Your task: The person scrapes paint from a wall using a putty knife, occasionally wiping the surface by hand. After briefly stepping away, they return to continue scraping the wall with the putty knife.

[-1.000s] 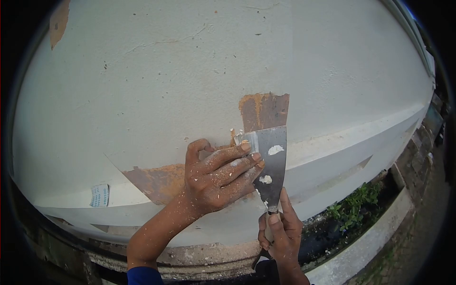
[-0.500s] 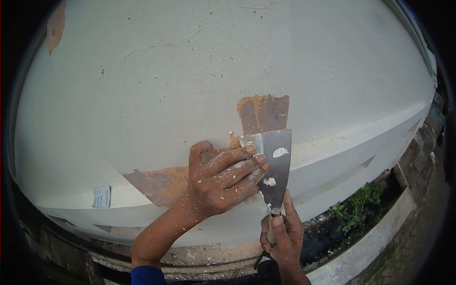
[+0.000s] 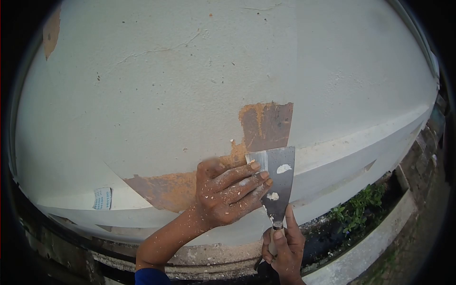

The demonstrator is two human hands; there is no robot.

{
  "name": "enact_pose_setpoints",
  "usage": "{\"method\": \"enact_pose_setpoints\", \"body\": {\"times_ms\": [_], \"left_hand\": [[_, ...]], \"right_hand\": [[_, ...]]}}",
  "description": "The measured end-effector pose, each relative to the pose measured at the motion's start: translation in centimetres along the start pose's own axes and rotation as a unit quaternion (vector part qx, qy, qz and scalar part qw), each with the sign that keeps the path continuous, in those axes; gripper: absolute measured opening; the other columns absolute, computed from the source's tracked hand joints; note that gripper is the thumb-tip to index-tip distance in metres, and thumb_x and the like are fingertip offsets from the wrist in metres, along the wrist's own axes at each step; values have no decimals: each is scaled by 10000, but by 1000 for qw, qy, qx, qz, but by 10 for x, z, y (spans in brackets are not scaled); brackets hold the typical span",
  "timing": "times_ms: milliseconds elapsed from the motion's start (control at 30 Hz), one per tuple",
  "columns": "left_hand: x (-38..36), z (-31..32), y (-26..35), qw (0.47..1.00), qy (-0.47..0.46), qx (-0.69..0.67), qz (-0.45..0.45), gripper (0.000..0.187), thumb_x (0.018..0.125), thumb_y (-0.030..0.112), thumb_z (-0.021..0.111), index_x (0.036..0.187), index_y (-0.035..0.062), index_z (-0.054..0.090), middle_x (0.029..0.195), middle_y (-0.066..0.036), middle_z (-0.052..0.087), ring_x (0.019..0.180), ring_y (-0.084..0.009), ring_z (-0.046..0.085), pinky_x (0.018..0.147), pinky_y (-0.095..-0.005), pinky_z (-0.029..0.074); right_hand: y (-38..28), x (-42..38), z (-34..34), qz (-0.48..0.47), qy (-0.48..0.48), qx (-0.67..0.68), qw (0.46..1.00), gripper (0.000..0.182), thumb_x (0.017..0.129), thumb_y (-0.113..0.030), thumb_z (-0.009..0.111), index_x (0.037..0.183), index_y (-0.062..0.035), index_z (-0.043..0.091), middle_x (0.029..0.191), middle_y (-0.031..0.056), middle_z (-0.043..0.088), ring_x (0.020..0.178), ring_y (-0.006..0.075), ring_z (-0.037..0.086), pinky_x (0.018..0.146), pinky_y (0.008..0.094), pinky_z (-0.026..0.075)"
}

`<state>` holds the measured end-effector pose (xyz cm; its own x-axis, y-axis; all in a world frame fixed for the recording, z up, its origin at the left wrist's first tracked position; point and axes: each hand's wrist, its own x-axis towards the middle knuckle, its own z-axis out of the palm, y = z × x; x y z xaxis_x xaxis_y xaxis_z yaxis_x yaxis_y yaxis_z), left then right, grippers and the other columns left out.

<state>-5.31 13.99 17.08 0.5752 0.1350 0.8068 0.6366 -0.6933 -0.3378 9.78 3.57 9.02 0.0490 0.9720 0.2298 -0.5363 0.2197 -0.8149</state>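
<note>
My right hand grips the handle of a putty knife, its wide metal blade pointing up the wall with white paint bits stuck on it. My left hand lies over the left part of the blade, fingers stretched out with their tips on the metal and the thumb apart and blurred. Paint flakes speckle this hand and forearm. Just above the blade's edge, a bare brown patch shows in the pale painted wall. Another stripped stretch runs left, partly behind my left hand.
A small printed paper label sticks to the lower wall at left. Along the wall's sloping base runs a ledge, and below it lies a dark channel with green plants and a concrete kerb. Another peeled spot is at upper left.
The putty knife and both hands have moved down the wall, so more of the brown patch shows above the blade. The view has shifted slightly.
</note>
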Motion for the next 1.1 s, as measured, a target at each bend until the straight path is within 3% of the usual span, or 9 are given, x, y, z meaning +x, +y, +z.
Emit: {"method": "enact_pose_setpoints", "body": {"times_ms": [133, 233, 433, 533, 1033, 1100], "left_hand": [[16, -11, -3, 999, 2, 23, -27, 334, 585, 463, 786, 873, 305, 724, 953, 135, 706, 972, -78, 640, 829, -407, 318], [0, -3, 1, 1000, -12, -5, -19, 336, 587, 462, 788, 879, 306, 725, 956, 139, 704, 978, -78, 637, 828, -400, 317], [14, -14, -3, 999, -13, 18, -27, 307, 600, 456, 785, 862, 309, 721, 987, 148, 695, 982, -77, 630, 841, -398, 322], [-2, -6, -1, 1000, -19, -5, -15, 309, 602, 474, 774, 859, 313, 720, 989, 149, 694, 978, -77, 629, 852, -405, 323], [11, -18, -6, 999, -21, 18, -25, 324, 612, 499, 747, 870, 304, 729, 962, 140, 705, 968, -89, 633, 826, -411, 329], [4, -15, -4, 999, -30, -25, -23, 288, 649, 434, 768, 894, 291, 718, 1014, 136, 699, 1014, -78, 622, 821, -412, 313]], "right_hand": [[-14, 17, 6, -34, -37, -18, 999, 578, 983, -125, 467, 1475, -10, 186, 792, 87, 558, 514, 55, 447, 431, 211, 389], [-6, -4, -1, 15, -12, 6, 1000, 583, 983, -130, 471, 1474, -6, 183, 787, 91, 561, 510, 56, 449, 428, 213, 386], [-14, 12, 4, -21, -36, -21, 999, 584, 985, -130, 469, 1472, 4, 178, 786, 94, 562, 508, 55, 447, 421, 217, 380], [-10, -7, 4, 19, -13, 7, 1000, 583, 986, -128, 464, 1471, 13, 172, 788, 91, 562, 514, 54, 448, 424, 219, 383], [-11, 5, 8, 3, -38, -3, 999, 589, 985, -122, 470, 1473, 9, 167, 775, 86, 560, 514, 58, 441, 440, 222, 386], [-8, -6, 8, 17, -23, 16, 999, 585, 984, -115, 467, 1473, 6, 169, 783, 90, 561, 514, 58, 439, 439, 222, 384]]}}
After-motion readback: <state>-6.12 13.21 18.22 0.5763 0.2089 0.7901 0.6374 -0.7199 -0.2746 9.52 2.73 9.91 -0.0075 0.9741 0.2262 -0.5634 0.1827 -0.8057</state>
